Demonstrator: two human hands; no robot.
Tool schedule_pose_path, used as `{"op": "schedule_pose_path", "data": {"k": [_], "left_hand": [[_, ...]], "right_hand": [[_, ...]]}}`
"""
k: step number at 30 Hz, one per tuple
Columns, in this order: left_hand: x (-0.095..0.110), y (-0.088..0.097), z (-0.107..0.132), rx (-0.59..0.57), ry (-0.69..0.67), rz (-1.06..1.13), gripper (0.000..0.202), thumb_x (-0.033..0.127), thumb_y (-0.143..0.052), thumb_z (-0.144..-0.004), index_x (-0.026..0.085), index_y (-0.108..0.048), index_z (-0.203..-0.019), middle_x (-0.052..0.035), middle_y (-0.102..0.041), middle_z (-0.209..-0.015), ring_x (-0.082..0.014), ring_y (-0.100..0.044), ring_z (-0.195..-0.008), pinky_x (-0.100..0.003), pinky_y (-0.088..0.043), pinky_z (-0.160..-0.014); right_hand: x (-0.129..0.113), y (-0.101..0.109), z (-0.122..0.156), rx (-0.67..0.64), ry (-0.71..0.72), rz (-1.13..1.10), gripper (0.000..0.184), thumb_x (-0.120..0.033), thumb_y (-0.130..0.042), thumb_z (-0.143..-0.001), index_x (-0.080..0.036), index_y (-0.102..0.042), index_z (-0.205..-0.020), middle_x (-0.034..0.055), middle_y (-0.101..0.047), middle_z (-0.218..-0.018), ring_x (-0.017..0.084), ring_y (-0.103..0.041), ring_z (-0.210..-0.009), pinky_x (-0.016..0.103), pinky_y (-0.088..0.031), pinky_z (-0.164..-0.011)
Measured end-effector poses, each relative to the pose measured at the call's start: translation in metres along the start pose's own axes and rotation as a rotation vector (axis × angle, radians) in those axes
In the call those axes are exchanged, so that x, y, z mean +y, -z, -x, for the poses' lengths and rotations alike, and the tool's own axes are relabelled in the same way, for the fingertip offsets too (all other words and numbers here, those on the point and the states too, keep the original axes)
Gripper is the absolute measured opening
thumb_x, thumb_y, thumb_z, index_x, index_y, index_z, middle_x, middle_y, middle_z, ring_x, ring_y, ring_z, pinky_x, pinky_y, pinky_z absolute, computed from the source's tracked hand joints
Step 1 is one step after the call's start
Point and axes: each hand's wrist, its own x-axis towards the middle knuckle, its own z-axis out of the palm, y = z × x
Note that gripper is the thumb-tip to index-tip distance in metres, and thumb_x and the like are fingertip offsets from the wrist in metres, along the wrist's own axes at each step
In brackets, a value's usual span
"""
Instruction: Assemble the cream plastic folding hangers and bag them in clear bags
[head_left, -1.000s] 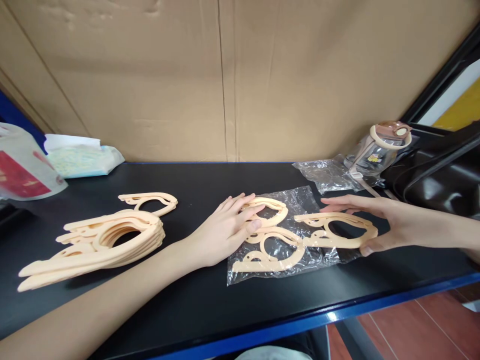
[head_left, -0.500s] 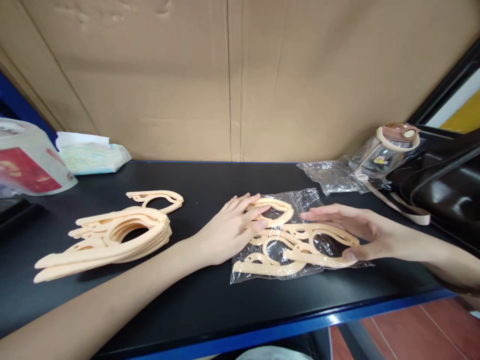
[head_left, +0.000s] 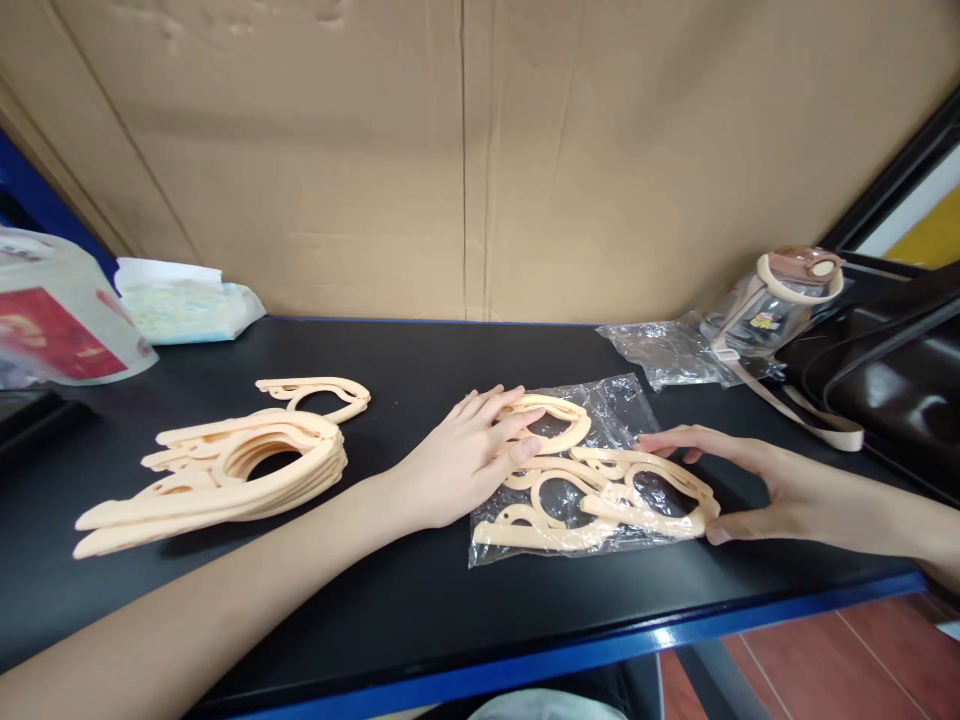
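Peach plastic hangers (head_left: 570, 490) lie partly inside a clear plastic bag (head_left: 615, 410) on the black table (head_left: 420, 600). My left hand (head_left: 465, 455) lies flat on the bag's left end, fingers stretched over one hanger's loop. My right hand (head_left: 757, 480) pinches the right end of a hanger (head_left: 660, 500) between thumb and fingers, with that hanger pushed well into the bag. A stack of several more peach hangers (head_left: 225, 475) rests to the left, with a single one (head_left: 319, 392) just behind it.
A cardboard wall (head_left: 465, 150) backs the table. At the back left lie a tissue pack (head_left: 184, 305) and a white pouch with a red label (head_left: 60, 325). At the right stand a crumpled clear bag (head_left: 664, 352), a water bottle (head_left: 772, 300) and a dark bag (head_left: 885, 380).
My right hand has slid its hanger leftward from outside the bag into it, beside the others. My left hand has stayed pressed on the bag.
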Motion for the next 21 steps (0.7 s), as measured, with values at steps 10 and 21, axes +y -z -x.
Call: {"op": "schedule_pose_path", "data": {"k": [10,21], "left_hand": [[0.002,0.001,-0.001,-0.016,0.007,-0.028,0.051,0.049,-0.021,-0.099,0.027,-0.04,-0.142,-0.0058,-0.025,-0.156,-0.0296,-0.017,-0.144,-0.054,-0.013,-0.116],[0.0,-0.001,-0.001,-0.012,0.009,-0.017,0.055,0.052,-0.019,-0.099,0.025,-0.039,-0.143,-0.0066,-0.024,-0.157,-0.0281,-0.015,-0.145,-0.052,-0.012,-0.116]], "right_hand": [[-0.001,-0.002,0.004,0.046,-0.028,-0.091,0.063,-0.044,-0.069,-0.078,-0.035,-0.047,-0.136,0.0036,-0.05,-0.141,0.032,-0.042,-0.132,0.045,-0.035,-0.111],[-0.002,-0.013,-0.023,-0.044,-0.061,-0.478,0.06,-0.04,-0.069,-0.081,-0.025,-0.047,-0.134,0.0067,-0.062,-0.113,0.021,-0.061,-0.102,0.033,-0.052,-0.085]]}}
